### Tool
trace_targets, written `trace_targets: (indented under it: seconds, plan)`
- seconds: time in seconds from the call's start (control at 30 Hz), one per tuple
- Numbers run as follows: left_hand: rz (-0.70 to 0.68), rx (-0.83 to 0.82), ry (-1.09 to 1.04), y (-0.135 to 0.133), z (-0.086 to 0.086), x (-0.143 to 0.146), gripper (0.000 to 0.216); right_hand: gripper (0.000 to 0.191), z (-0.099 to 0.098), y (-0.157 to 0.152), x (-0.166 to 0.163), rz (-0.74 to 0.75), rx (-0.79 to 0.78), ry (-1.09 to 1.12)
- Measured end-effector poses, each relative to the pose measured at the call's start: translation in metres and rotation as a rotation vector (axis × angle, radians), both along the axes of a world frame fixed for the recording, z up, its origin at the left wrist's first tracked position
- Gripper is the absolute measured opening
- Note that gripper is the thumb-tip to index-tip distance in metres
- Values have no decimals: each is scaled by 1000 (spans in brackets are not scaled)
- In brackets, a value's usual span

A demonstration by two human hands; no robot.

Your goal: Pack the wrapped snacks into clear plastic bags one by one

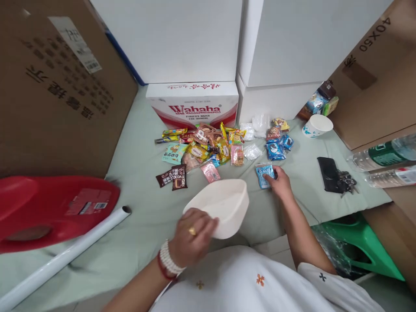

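My left hand (pixel 196 236), with a ring and a beaded bracelet, is closed on the near rim of a white plastic basin (pixel 227 212). The basin is tilted above the cloth, and its visible inside holds nothing. Farther right, my right hand (pixel 280 184) pinches a small blue snack packet (pixel 264 175) by its right side, low over the cloth. Beyond the basin lies a pile of wrapped snacks (pixel 208 145). Two dark cocoa packets (pixel 178 177) and a pink packet (pixel 210 171) lie at the pile's near edge. Several blue packets (pixel 276 151) are grouped to its right.
A Wahaha carton (pixel 195 106) and white boxes stand behind the snacks. At right are a paper cup (pixel 316 126), a black phone (pixel 329 173), keys (pixel 348 182), water bottles (pixel 383 156) and a green stool (pixel 373 247). A red plastic object (pixel 61 208) and white tube (pixel 71 253) lie left.
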State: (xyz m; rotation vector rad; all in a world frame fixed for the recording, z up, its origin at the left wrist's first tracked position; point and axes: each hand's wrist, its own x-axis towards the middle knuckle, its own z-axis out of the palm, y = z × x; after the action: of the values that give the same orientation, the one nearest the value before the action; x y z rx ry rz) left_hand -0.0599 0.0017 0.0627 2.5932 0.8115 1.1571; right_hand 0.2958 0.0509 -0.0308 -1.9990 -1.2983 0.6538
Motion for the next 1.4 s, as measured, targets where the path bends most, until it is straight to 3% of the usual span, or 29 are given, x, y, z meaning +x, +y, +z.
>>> trace_targets:
  seconds: [0.1,0.2,0.27,0.37,0.43,0.5,0.6,0.7,0.77,0.83,0.9,0.97,1.1,1.2,1.33,1.4]
  plan:
    - [-166,199,153,0,-18,31,18,49,11,-9,0,-72,31,279]
    - [-237,196,225,5,-44,49,18,51,37,-24,10,-212,189,404]
    - [-245,164,219,6,-59,53,21,52,61,-33,15,-208,261,450]
    - [-256,125,175,3,-71,54,21,47,87,-40,1,85,121,489]
    - [-279,125,160,-3,-74,55,22,40,89,-38,-26,362,-63,428]
    - [-266,136,130,-9,-74,54,22,31,79,-34,-59,576,-217,231]
    - [-159,102,76,-17,-73,47,22,34,62,-31,-98,695,-313,-188]
    - [11,-3,41,-19,-73,29,24,41,64,-31,-95,731,-159,-342]
    - [147,-62,25,-17,-73,14,25,36,72,-21,-67,608,-16,-332]
    - [255,-94,23,-16,-74,0,25,40,76,0,-27,245,46,-352]
    - [310,-111,27,-15,-76,-8,23,51,70,30,12,-188,-78,-380]
    - [321,-126,24,-15,-76,-11,22,59,57,62,39,-372,-242,-308]
    - [282,-145,5,-11,-74,-2,24,50,25,97,50,-404,-251,-256]
    - [305,-153,-25,-6,-73,10,23,39,16,89,42,-376,-180,-210]
    - [492,-379,-51,3,-77,25,29,45,35,46,33,-317,-43,-124]
    - [515,-551,-46,9,-81,32,42,46,52,21,24,-172,49,51]
